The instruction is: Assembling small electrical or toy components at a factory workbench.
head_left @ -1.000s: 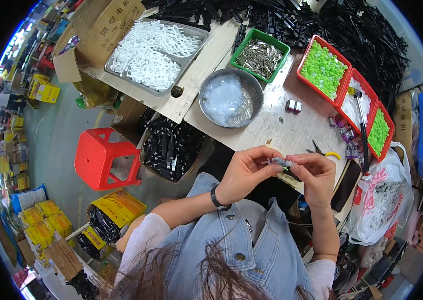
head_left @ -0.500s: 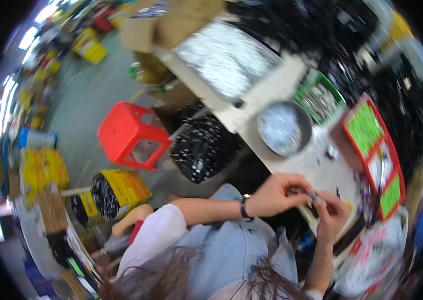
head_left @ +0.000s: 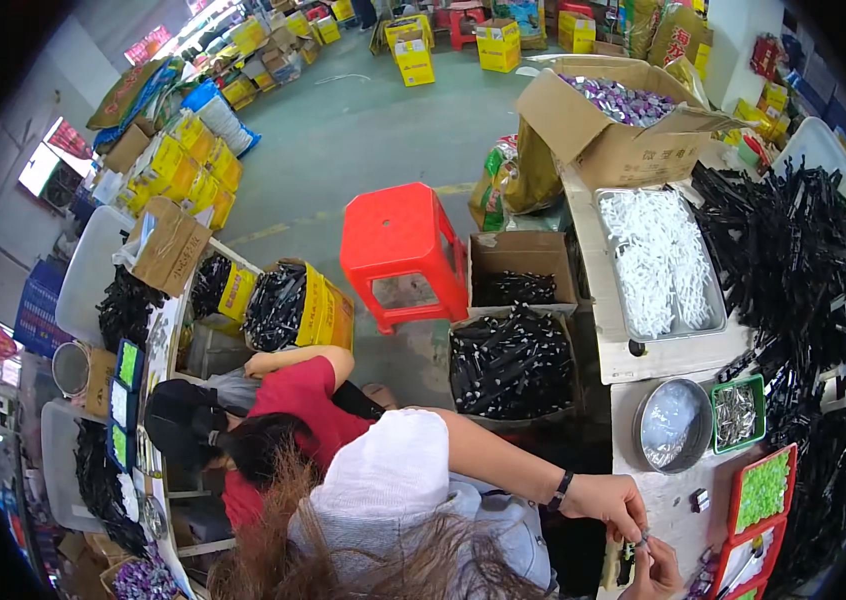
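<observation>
My left hand [head_left: 615,502], with a black band at the wrist, is closed at the table's near edge, thumb and finger pinching a small grey piece [head_left: 643,536]. Against the same piece are the fingertips of my right hand [head_left: 657,572], also closed; the lower frame edge cuts off its arm. The piece is too small to make out its kind. Just under the hands is a small pale block with a dark part [head_left: 623,562]. On the table beyond lie a round metal bowl [head_left: 641,428] of clear small parts and a small silvery part [head_left: 700,499].
A green tray [head_left: 763,412] of metal pieces and a red divided tray [head_left: 794,470] of green parts stand right. Farther off are a metal tray of white parts [head_left: 653,260] and heaped black parts [head_left: 793,250]. A red stool [head_left: 393,228] and a co-worker in red [head_left: 308,400] are left.
My view has swung left, sharpening and bringing the co-worker into sight. My hands now appear lower in the picture, still together on the small piece.
</observation>
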Tool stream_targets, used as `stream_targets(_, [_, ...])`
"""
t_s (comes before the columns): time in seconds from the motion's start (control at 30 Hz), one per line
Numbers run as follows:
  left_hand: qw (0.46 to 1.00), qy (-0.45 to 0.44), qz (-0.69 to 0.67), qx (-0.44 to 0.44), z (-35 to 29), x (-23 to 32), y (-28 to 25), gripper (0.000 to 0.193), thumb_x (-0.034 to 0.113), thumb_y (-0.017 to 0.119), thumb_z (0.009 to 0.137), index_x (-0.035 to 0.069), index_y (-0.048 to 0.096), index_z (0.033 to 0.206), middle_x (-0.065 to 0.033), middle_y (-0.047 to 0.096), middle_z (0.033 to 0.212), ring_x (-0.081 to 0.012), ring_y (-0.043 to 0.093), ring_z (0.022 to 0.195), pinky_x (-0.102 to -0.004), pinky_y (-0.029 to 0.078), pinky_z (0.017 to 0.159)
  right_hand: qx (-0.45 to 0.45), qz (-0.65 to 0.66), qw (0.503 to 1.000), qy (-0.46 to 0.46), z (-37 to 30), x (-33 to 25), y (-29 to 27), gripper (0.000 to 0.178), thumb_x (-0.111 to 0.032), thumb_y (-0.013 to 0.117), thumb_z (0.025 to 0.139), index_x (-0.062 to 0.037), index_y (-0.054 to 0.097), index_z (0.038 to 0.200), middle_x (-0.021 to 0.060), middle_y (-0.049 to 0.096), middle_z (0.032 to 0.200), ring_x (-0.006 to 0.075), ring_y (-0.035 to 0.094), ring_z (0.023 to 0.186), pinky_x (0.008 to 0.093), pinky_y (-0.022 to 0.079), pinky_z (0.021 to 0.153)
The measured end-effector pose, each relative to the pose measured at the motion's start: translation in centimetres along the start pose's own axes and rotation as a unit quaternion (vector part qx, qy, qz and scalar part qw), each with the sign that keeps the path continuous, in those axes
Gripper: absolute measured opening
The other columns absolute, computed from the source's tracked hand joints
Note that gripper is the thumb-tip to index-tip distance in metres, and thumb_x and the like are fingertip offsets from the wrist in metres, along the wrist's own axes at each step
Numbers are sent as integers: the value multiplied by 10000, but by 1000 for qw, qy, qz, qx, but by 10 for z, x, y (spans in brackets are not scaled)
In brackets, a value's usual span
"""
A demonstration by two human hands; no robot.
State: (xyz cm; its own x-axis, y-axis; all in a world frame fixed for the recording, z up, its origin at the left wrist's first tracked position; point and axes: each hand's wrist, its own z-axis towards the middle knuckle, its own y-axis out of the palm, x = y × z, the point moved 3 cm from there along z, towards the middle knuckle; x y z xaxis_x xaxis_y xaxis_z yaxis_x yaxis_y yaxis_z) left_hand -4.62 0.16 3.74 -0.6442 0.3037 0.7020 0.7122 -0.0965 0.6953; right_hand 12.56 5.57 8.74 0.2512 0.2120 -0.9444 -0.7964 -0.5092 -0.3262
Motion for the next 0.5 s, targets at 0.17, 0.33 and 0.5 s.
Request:
stream_targets(0.17, [999, 33, -8, -1, 11, -2, -4, 186, 93, 721, 816, -29, 674, 948, -31, 664, 798, -78, 616, 686, -215, 504, 625, 207, 128, 968, 68, -30, -9, -24, 131, -71, 644, 877, 54, 671, 904, 153, 680, 895, 235, 631, 788, 354, 509, 769])
stream_targets(0.33, [998, 65, 2, 6, 16, 22, -2, 163, 99, 719, 825, -24, 670, 920, -38, 657, 751, -80, 614, 662, -216, 498, 619, -379, 166, 898, -147, -45, -102, 5, 319, -284, 593, 918, 29, 640, 949, 147, 655, 894, 276, 607, 807, 402, 482, 844])
stream_targets(0.5, [998, 53, 33, -22, 22, 21, 1, 159, 102, 718, 831, -23, 669, 916, -35, 660, 767, -80, 622, 675, -213, 503, 630, -30, -2, 995, -100, -35, -62, -1, 342, -305, 596, 913, 31, 634, 965, 148, 650, 908, 278, 604, 821, 399, 478, 848])
